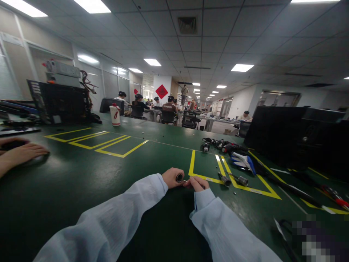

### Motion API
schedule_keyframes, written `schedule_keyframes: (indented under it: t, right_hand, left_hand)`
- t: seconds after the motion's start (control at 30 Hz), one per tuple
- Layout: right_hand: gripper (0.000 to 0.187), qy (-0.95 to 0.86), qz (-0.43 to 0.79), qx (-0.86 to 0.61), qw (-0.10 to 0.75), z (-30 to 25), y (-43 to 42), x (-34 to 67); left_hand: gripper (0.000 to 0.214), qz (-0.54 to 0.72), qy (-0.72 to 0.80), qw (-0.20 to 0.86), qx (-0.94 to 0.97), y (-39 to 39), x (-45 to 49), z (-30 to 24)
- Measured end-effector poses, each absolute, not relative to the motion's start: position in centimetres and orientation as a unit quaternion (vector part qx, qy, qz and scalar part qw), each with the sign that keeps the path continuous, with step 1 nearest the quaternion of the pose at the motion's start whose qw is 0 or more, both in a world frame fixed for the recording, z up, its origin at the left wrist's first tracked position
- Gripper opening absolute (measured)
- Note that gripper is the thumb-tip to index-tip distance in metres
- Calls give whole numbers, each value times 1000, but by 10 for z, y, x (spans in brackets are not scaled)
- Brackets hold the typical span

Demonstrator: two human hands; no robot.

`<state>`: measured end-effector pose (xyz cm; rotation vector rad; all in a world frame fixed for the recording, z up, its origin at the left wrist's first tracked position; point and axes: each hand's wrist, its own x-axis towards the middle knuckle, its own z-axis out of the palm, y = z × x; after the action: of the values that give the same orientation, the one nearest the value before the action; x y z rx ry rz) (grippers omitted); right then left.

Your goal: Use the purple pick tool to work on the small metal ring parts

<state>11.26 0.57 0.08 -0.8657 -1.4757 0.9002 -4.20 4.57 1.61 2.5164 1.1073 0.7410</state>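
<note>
My left hand (171, 177) is closed around a small metal cylinder (179, 178), whose round, dark hollow end points toward me. Close beside it, my right hand (198, 183) has its fingers pinched at a thin, shiny piece (185, 181) by the cylinder; whether that piece belongs to the cylinder I cannot tell. Both hands are just above the green tabletop (163, 218). To their right lie two similar metal cylinders with thin stems, one (225, 181) across a yellow tape line and another (242, 181) inside a taped outline.
A blue-and-white glove (242, 162) and a heap of dark cylindrical parts with cables (215, 143) lie farther right. Red-handled pliers (338, 200) are at the right edge. A cup (115, 114) stands far back. Another person's hand (24, 153) rests at left.
</note>
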Motion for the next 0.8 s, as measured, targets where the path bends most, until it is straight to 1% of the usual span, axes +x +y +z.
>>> schedule_keyframes:
  t: [0.1, 0.2, 0.3, 0.4, 0.47, 0.57, 0.63, 0.8]
  right_hand:
    - [34, -615, 398, -378, 566, 6, 3, 116]
    - [34, -613, 376, -396, 571, 6, 2, 118]
    - [32, -613, 365, -399, 576, 5, 2, 117]
    - [30, -617, 383, -386, 569, 6, 2, 117]
    - [28, -617, 413, -377, 554, 7, 3, 118]
    - [24, -593, 493, -361, 525, 8, 8, 121]
    - [25, -569, 536, -356, 511, 6, 12, 124]
    - [29, -515, 597, -357, 501, 0, 22, 129]
  left_hand:
    - [17, 260, 387, 149, 872, 46, -42, 17]
    - [19, 262, 389, 151, 870, 47, -42, 16]
    - [17, 258, 387, 152, 872, 48, -43, 15]
    - [15, 253, 383, 155, 875, 48, -43, 14]
    - [16, 248, 379, 156, 878, 47, -43, 15]
    - [16, 240, 372, 159, 883, 45, -43, 16]
    - [16, 236, 366, 160, 886, 44, -43, 16]
    - [22, 233, 347, 167, 893, 46, -42, 14]
